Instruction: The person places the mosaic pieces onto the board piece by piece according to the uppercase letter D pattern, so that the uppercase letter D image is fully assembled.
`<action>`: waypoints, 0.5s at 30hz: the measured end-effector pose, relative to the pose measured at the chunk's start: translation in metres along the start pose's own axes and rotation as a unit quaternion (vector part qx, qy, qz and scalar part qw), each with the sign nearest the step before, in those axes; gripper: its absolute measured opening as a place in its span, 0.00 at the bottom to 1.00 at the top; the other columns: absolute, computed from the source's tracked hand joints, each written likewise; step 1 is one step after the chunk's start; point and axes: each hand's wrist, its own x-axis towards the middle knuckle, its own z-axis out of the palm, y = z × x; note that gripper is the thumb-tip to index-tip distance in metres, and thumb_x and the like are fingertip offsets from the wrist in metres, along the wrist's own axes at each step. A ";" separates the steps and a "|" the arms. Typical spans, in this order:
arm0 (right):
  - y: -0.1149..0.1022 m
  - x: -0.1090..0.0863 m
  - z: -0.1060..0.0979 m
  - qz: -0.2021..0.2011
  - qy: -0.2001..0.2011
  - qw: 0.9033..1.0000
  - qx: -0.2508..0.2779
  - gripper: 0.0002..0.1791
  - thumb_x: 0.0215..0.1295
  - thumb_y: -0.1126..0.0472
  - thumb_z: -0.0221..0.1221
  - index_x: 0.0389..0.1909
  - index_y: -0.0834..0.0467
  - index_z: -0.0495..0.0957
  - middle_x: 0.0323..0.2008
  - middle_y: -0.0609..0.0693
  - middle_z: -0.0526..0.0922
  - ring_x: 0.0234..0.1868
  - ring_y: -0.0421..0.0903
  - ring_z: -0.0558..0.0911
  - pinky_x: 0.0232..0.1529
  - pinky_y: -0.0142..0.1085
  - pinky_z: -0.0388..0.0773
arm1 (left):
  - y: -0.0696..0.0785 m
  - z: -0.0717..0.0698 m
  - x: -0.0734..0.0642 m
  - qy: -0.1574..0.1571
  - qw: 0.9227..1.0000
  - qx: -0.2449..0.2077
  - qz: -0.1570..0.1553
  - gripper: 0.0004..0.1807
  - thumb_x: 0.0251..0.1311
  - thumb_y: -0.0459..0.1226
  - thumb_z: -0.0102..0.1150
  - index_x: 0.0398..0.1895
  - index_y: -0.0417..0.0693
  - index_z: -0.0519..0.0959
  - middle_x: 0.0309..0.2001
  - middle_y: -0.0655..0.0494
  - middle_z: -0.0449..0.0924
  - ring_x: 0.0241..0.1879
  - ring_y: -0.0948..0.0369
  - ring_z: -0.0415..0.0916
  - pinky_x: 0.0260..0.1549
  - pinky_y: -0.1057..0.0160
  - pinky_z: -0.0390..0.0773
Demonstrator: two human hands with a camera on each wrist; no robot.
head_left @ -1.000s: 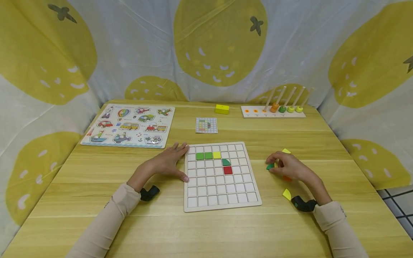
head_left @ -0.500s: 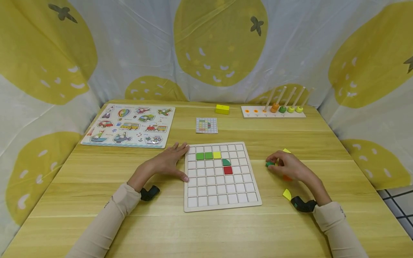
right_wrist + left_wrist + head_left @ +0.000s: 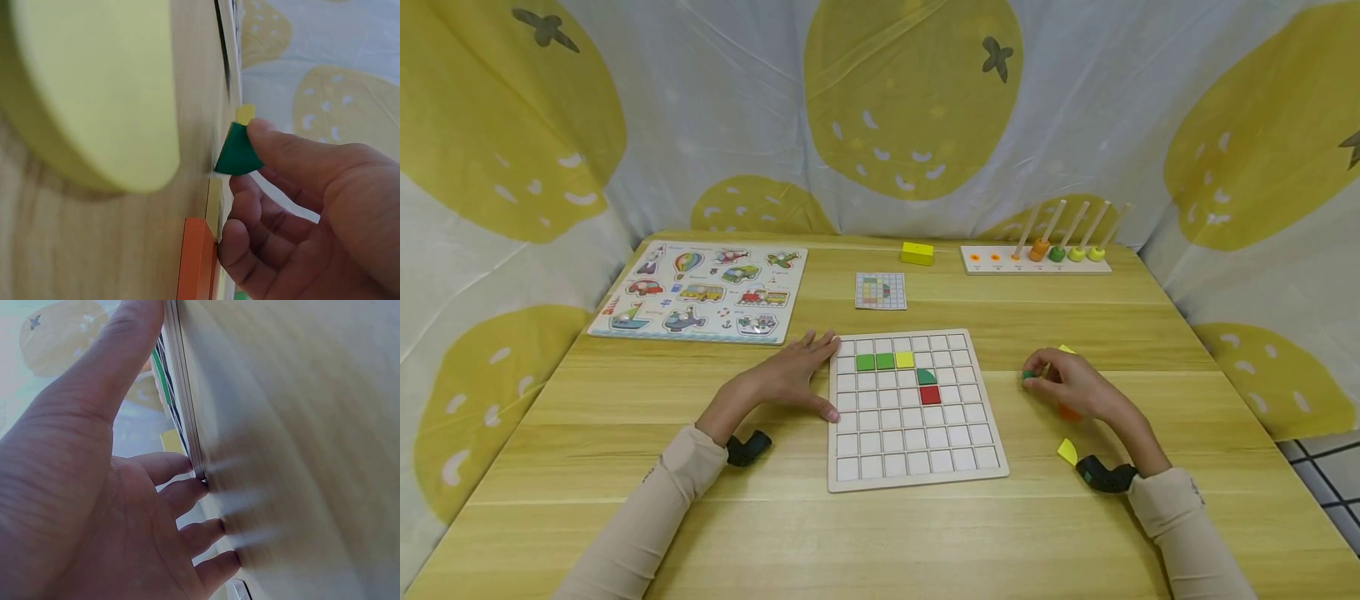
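Observation:
My left hand (image 3: 786,379) rests at the left edge of a white grid board (image 3: 917,437), fingers spread, thumb at the rim. In the board's cells lie two light green squares (image 3: 876,362), a yellow square (image 3: 904,360), a green quarter-circle tile (image 3: 927,377) and a red square (image 3: 929,395). To the right of the board, my right hand (image 3: 1067,387) pinches another green quarter-circle tile (image 3: 239,150) between thumb and fingers. Beneath that hand are an orange tile (image 3: 195,259) and a yellow tile (image 3: 214,206). A yellow quarter-circle tile (image 3: 1067,452) lies nearer the wrist.
Behind the board lies a small pattern card (image 3: 881,292), with a yellow block (image 3: 917,253) farther back. A vehicle puzzle board (image 3: 700,292) occupies the back left. At the back right stands a peg stand (image 3: 992,268) with coloured beads. Patterned cloth (image 3: 760,100) surrounds the table.
Between my right fingers the green tile has tilted and shifted slightly, and less of it shows in the head view. My left hand and the board have stayed in place.

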 end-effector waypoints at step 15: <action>-0.004 0.001 -0.002 0.015 0.011 1.000 0.016 0.06 0.67 0.64 0.58 0.41 0.60 0.80 0.29 0.50 0.80 0.26 0.40 0.73 0.25 0.30 0.71 | -0.001 0.001 0.001 0.002 1.000 0.000 0.000 0.66 0.41 0.62 0.71 0.75 0.39 0.46 0.76 0.41 0.39 0.74 0.39 0.31 0.70 0.42 0.39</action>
